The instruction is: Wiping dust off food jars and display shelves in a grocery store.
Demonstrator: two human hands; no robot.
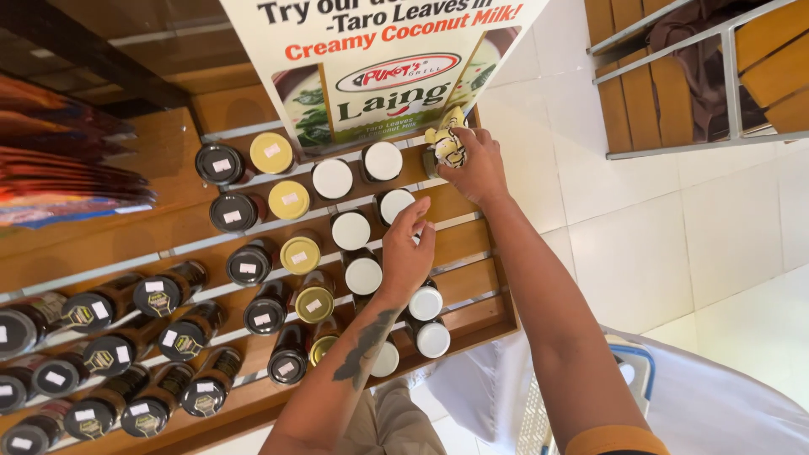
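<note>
I look down on a stepped wooden display rack (472, 244) with rows of jars. My right hand (477, 164) grips a small jar with a yellow and white patterned label (445, 145) at the top right of the rack. My left hand (406, 251) hovers over the white-lidded jars, its fingertips touching one white lid (393, 203). More white lids (364, 274) lie just left of that hand. Yellow-lidded jars (299, 254) and black-lidded jars (249, 264) fill the columns further left.
A printed sign (379, 67) stands behind the top row. Dark bottles with black lids (160, 295) fill the left of the rack. Coloured packets (59, 177) lie at far left. White floor tiles (674, 236) spread to the right, with a wooden and metal bench (691, 76) beyond.
</note>
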